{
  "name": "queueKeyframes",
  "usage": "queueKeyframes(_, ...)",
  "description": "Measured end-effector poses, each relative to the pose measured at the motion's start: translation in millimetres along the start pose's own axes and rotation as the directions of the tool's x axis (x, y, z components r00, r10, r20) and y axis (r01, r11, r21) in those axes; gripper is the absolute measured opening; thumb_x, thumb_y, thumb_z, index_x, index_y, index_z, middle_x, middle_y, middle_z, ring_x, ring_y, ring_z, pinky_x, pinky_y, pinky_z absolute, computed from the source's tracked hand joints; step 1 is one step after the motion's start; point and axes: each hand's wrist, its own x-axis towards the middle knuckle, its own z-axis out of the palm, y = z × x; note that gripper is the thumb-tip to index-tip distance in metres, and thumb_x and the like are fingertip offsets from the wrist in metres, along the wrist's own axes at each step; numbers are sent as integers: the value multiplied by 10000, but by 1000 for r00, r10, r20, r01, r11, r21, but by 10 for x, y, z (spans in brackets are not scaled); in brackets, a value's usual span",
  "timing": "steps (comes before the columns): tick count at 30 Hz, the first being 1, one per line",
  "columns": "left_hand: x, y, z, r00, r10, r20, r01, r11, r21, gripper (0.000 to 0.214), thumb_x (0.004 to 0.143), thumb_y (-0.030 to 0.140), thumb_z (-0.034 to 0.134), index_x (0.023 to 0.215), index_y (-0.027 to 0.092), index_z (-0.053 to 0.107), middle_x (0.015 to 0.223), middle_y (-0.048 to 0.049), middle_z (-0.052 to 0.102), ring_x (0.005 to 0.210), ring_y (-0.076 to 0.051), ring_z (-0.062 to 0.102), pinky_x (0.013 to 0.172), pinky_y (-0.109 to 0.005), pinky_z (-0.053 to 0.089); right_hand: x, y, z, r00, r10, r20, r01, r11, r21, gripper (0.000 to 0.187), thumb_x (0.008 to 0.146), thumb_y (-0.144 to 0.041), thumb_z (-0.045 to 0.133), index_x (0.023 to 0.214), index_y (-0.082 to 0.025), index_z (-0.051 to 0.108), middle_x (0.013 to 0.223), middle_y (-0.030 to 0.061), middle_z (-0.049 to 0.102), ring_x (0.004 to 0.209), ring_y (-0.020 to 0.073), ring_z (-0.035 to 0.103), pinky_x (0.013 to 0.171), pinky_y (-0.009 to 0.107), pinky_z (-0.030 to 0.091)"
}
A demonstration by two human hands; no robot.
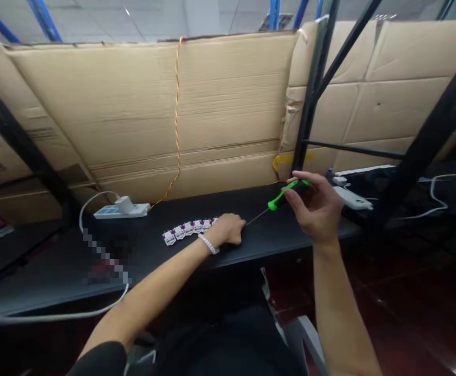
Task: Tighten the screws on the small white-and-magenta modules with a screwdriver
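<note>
Right now the person's right hand (316,206) is closed around a green-and-black screwdriver (286,192), pinching the handle between thumb and fingers above the bench's far edge. The thin steel shaft slants down toward the middle of the bench, and its tip ends just beside the left hand (228,228). That hand lies on the bench with its fingers loosely curled, a white beaded bracelet (208,243) at the wrist. It sits at the right end of a row of white-and-magenta terminal connectors (188,230), though whether it grips the last one is hidden. The row lies near the far edge. By the look of it, this is a moment of lining the tool up, and reaching any connector calls for a steady, careful placing of the tip around the left hand. Farther left, a white power strip (121,210) carries a plug, while a twisted red-and-yellow wire (177,120) runs up a cardboard sheet (153,104) behind the bench (267,237).
</note>
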Motion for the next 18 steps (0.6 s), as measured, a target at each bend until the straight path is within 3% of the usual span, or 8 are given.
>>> queueKeyframes(7, -13, -36, -16, 999, -38, -17, 38, 999, 2, 259, 842, 185, 605, 959, 108, 822, 987, -240, 802, 910, -367, 783, 812, -428, 609, 4, 7, -20, 1000, 4, -5, -4, 1000, -10, 347, 881, -325, 823, 1207, -250, 731, 1030, 57, 740, 898, 225, 752, 811, 373, 651)
queueKeyframes(18, -179, -241, -38, 988, 35, -152, -56, 989, -137, 277, 988, 205, 477, 890, 179, 735, 985, -125, 775, 942, -255, 717, 915, -348, 552, 4, -5, -28, 1000, -2, 3, 2, 1000, -12, 345, 888, -319, 814, 1214, -248, 727, 1022, 55, 733, 921, 228, 750, 828, 379, 647)
